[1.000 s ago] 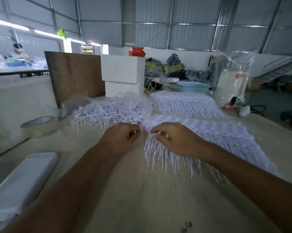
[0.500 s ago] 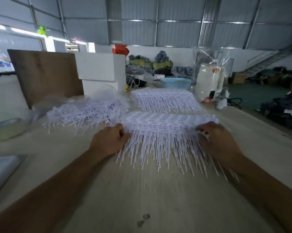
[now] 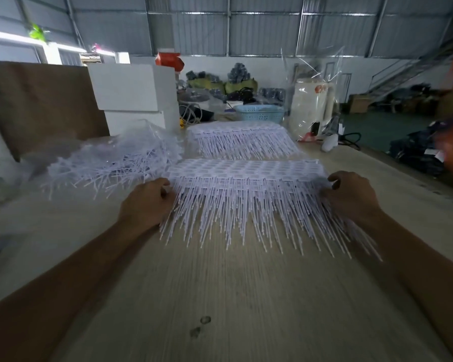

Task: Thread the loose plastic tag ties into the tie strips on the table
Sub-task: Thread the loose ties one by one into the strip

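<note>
Two hands (image 3: 147, 202) (image 3: 353, 194), two tie strips (image 3: 243, 171) (image 3: 238, 134)

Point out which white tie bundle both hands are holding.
The nearest tie strip, gripped at its ends by left hand and right hand.

White tie strips (image 3: 243, 171), pale blue perforated basket (image 3: 259, 112), beige wood-grain table (image 3: 246, 296).

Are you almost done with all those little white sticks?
Not yet. One finished strip lies farther back. The left hand and right hand hold the ends of a second filled strip. A big loose pile beside it still waits to be threaded.
</note>
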A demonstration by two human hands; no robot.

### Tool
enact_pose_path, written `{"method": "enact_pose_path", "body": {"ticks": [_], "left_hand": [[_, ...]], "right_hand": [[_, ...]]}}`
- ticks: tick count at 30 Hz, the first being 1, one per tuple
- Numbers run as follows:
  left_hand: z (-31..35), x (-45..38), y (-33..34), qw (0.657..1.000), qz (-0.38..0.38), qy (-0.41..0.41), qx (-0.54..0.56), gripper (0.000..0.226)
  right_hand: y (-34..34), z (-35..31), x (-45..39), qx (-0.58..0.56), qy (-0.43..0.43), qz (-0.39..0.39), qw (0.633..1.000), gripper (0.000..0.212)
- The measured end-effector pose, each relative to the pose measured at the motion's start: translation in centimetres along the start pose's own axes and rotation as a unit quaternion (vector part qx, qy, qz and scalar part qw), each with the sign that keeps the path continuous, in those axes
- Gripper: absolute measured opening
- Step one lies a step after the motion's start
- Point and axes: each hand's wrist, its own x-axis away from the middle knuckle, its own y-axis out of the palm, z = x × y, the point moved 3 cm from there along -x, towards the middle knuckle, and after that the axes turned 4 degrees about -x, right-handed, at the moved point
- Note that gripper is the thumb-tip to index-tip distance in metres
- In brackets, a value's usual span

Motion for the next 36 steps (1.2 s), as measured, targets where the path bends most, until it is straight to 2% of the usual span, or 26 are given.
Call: {"method": "enact_pose_path", "body": {"ticks": [4,9,11,13,17,22,25,29,32,36], "left_hand": [[-0.2,-0.7,0.2,0.997,0.037,0.029,0.060,0.018],[-1.1,-1.4,0.1,0.997,0.045,0.015,0.062,0.017],[-1.2,-1.5,0.2,0.998,0.032,-0.001,0.062,0.020],[-1.0,-1.4,0.4,0.998,0.012,-0.008,0.064,0.024],[-0.7,-1.2,0.3,0.998,0.005,-0.012,0.062,0.025],[-0.6,-0.9,0.4,0.999,-0.001,-0.009,0.050,0.032],[-0.7,-0.7,0.4,0.998,-0.003,-0.014,0.057,0.033],[-0.3,-0.3,0.2,0.998,0.006,0.006,0.064,0.030],[0.0,-0.2,-0.2,0.996,0.031,0.026,0.074,0.029],[1.3,0.4,-0.9,0.990,0.087,0.097,0.062,0.046]], "right_hand": [[-0.3,0.2,0.1,-0.033,-0.021,0.020,0.999,0.032],[-0.4,0.2,0.1,-0.058,-0.041,0.058,0.996,0.026],[-0.5,0.2,-0.1,-0.098,-0.033,0.075,0.992,0.027],[-0.5,0.3,-0.1,-0.185,-0.006,0.082,0.979,0.032],[-0.5,0.0,0.0,-0.432,0.060,0.054,0.899,0.037],[-1.1,-1.5,1.1,-0.568,0.051,-0.046,0.820,0.025],[-1.3,-2.6,1.8,-0.617,0.045,-0.090,0.780,0.027],[-2.1,-4.3,2.5,-0.623,-0.003,-0.090,0.777,0.017],[-3.2,-5.3,3.0,-0.659,-0.035,-0.098,0.745,0.019],[-4.4,-6.5,3.7,-0.705,-0.061,-0.114,0.697,0.024]]}}
